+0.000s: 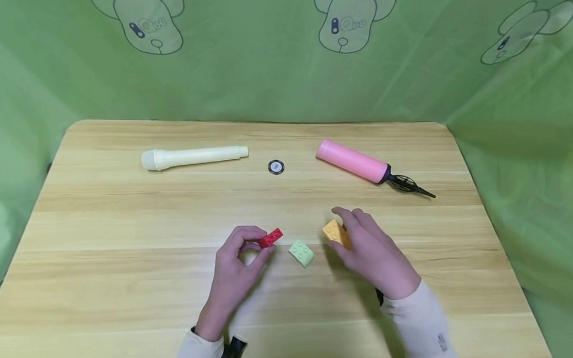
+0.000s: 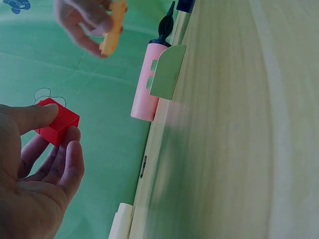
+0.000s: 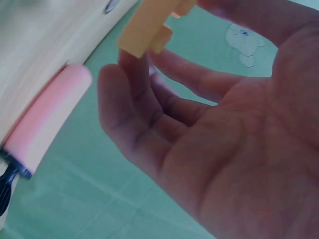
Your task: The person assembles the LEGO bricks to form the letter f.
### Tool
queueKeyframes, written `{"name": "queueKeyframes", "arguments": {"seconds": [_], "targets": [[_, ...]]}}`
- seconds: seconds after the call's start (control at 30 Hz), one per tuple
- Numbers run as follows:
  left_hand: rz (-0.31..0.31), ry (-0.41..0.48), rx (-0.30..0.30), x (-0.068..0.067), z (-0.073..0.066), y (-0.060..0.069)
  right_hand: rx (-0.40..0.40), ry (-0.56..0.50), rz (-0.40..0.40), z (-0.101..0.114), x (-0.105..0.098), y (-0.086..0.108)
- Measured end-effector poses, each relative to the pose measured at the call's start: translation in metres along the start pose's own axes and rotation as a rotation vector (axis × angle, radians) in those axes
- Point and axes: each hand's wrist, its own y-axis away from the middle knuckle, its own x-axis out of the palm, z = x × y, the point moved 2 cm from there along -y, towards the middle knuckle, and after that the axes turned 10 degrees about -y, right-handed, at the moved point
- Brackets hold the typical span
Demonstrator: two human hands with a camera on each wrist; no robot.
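My left hand (image 1: 235,271) pinches a small red toy brick (image 1: 270,237) between thumb and fingers; the left wrist view shows the thumb across the red brick (image 2: 64,119). On the right, my right hand (image 1: 375,255) holds a yellow-orange toy brick (image 1: 335,232) by its edges. In the right wrist view the studs of this orange brick (image 3: 144,30) point partly toward the palm. Between the two hands a pale green brick (image 1: 301,253) with a curved side rests on the table, touched by neither. Both held bricks are raised off the tabletop.
Toward the back of the wooden table (image 1: 127,295) lie a white toy microphone (image 1: 198,156), a round black-and-white disc (image 1: 276,167) and a pink hand pump (image 1: 353,161) with a black nozzle. Green cloth (image 1: 262,83) hangs behind and at the sides.
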Motion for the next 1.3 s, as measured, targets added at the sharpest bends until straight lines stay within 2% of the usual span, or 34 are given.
{"name": "queueKeyframes", "arguments": {"seconds": [0.33, 0.63, 0.93, 1.13, 1.3], "targets": [[-0.011, -0.025, 0.051, 0.002, 0.0, 0.001, -0.083, -0.046, -0.017, 0.028, -0.001, -0.011], [-0.031, -0.055, 0.021, 0.007, 0.0, 0.002, -0.175, -0.065, -0.049, 0.049, -0.001, -0.016], [-0.028, -0.051, 0.029, 0.01, -0.001, 0.003, -0.278, -0.078, -0.065, 0.061, 0.001, -0.018], [-0.013, -0.027, 0.076, 0.011, -0.002, 0.001, -0.364, -0.076, -0.094, 0.065, 0.005, -0.019], [0.0, 0.002, 0.072, 0.011, -0.002, 0.002, -0.374, -0.066, -0.071, 0.068, 0.008, -0.02]]}}
